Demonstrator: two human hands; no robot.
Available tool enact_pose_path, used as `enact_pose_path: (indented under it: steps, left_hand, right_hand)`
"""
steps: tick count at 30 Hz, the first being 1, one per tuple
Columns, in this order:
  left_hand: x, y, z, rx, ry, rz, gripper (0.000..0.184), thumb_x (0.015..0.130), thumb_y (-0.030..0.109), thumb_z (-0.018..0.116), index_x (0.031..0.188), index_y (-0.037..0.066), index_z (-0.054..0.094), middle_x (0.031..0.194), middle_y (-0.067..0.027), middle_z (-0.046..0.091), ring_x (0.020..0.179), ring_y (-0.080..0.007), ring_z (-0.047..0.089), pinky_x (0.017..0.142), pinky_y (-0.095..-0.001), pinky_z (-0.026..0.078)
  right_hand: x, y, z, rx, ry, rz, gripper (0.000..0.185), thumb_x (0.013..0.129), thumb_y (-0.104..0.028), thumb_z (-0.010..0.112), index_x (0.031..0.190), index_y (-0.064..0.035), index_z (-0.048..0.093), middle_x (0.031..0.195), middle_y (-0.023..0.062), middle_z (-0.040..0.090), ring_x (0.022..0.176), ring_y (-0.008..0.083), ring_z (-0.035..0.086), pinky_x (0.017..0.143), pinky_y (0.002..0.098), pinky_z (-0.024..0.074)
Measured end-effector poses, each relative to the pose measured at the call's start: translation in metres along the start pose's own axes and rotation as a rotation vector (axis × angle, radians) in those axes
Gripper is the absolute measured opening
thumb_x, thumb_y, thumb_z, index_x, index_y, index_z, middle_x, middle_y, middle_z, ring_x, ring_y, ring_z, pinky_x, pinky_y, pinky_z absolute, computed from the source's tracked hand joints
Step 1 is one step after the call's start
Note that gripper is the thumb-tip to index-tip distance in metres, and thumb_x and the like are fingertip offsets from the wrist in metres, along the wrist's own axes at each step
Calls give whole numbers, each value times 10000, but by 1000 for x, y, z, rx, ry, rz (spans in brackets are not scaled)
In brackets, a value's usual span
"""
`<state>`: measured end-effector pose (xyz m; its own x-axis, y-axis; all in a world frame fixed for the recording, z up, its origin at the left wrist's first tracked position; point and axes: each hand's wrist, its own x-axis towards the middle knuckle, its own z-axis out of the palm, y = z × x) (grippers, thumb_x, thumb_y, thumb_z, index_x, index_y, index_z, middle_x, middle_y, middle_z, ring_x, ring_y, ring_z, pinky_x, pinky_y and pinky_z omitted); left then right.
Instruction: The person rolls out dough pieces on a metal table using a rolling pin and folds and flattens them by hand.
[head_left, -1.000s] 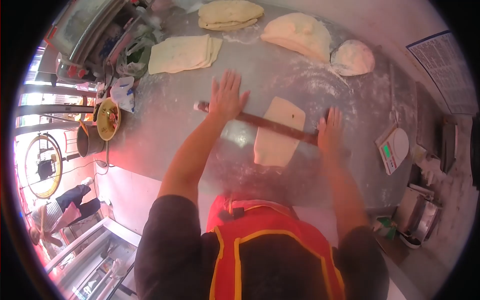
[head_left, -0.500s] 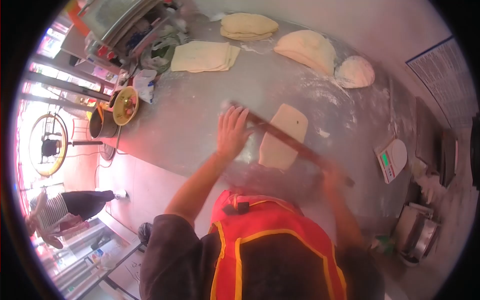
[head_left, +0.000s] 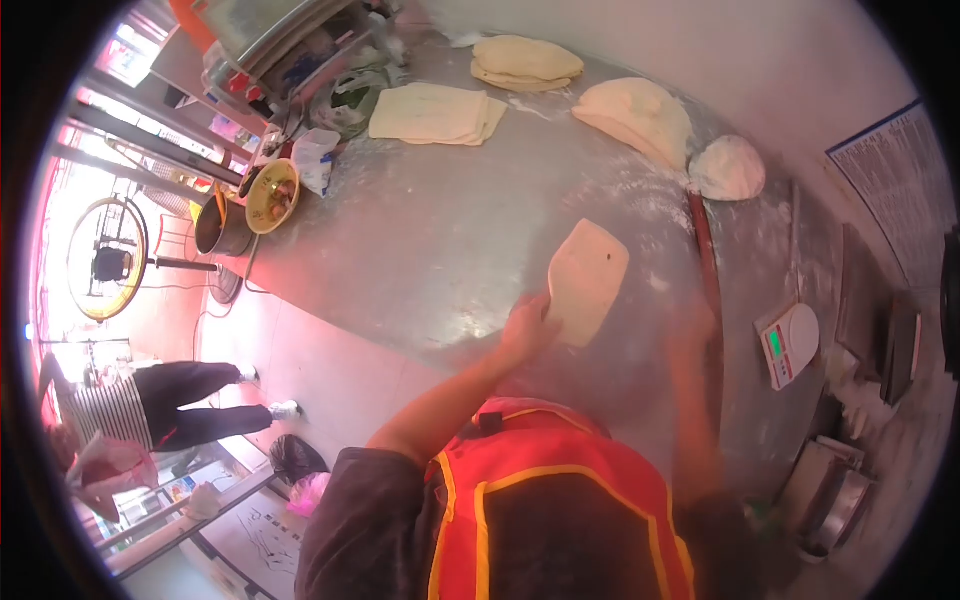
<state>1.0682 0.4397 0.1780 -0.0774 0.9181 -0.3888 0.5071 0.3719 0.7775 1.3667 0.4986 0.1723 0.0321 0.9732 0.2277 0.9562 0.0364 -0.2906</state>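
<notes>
A flat, oblong sheet of dough (head_left: 590, 275) with a small dark spot lies on the metal table in front of me. My left hand (head_left: 530, 328) is at its near left edge, fingers closed on the dough there. To the right, a long dark-red rolling pin (head_left: 706, 250) points away from me, its far end by a floured dough ball (head_left: 728, 169). Beside the pin is my right hand (head_left: 692, 335), smeared by motion, so its fingers cannot be made out.
Stacked dough sheets (head_left: 435, 114), folded dough (head_left: 527, 62) and a larger dough piece (head_left: 635, 118) lie along the back of the metal table (head_left: 430, 220). A digital scale (head_left: 790, 345) sits right, a yellow bowl (head_left: 272, 198) left. Another person (head_left: 120, 410) is beyond the table's left.
The rolling pin has gone from lying across the dough to the right side. My left hand has left the pin and come down to the dough's edge. The view has shifted slightly.
</notes>
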Motion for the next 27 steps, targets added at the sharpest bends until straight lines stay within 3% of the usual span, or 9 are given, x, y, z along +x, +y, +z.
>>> enact_pose_path:
  steps: [1,5,8,11,13,17,24,26,27]
  left_hand:
    - [3,-13,13,-160,17,6,394,836,218,661,1132,-15,546,1048,-167,619,885,-248,624,720,-390,503]
    - [-9,12,22,-873,100,-412,375,859,183,640,1175,1,554,1058,-143,624,959,-226,621,779,-355,507]
    - [7,-38,48,-1036,-30,-300,394,870,177,630,1212,2,539,1023,-114,624,936,-204,611,735,-335,514]
    - [19,17,-22,-995,-180,-354,403,861,172,640,1204,-15,539,1012,-108,633,913,-187,613,690,-331,519]
    - [60,14,-36,-821,-175,-51,423,857,184,652,1214,-10,533,1008,-101,631,886,-177,615,642,-320,518]
    - [141,78,-64,-870,-69,-112,449,878,221,659,1233,-12,512,1095,-93,628,972,-198,617,821,-346,513]
    - [246,67,6,-52,275,126,448,892,224,612,1249,-7,471,1085,-171,623,963,-285,625,817,-410,504]
    - [282,40,44,172,94,-126,412,926,235,530,1281,37,460,1086,-194,620,973,-339,614,838,-448,494]
    - [281,2,66,4,418,329,394,928,239,502,1267,40,469,1098,-195,617,965,-347,616,843,-463,493]
  right_hand:
    - [30,-50,-12,174,-250,95,500,791,-128,684,1245,-12,510,1173,181,576,1122,373,506,970,459,371]
    - [81,-105,72,383,-212,-226,459,766,-198,668,1169,-6,563,1082,177,619,1075,364,541,964,458,397]
    - [110,-117,67,309,-654,-102,407,748,-191,685,1086,18,599,958,174,646,938,330,614,857,403,479]
    - [126,-114,29,566,-787,23,375,745,-196,699,1024,41,614,872,154,650,793,278,639,723,352,507]
    - [134,-94,22,669,-575,109,386,756,-211,702,1029,44,606,865,142,650,778,256,634,691,336,495]
    - [169,-80,21,1148,-365,479,385,773,-228,702,1026,41,595,889,135,645,817,262,622,712,352,481]
    - [213,-62,103,408,-326,408,476,799,-258,684,1163,21,558,1114,190,586,989,319,572,864,422,461]
    - [204,-53,90,462,-299,318,482,830,-263,655,1197,27,538,1137,199,582,1022,326,564,893,426,453]
    - [199,-45,82,556,-279,276,485,846,-266,640,1214,29,529,1148,204,579,1038,329,560,908,428,448]
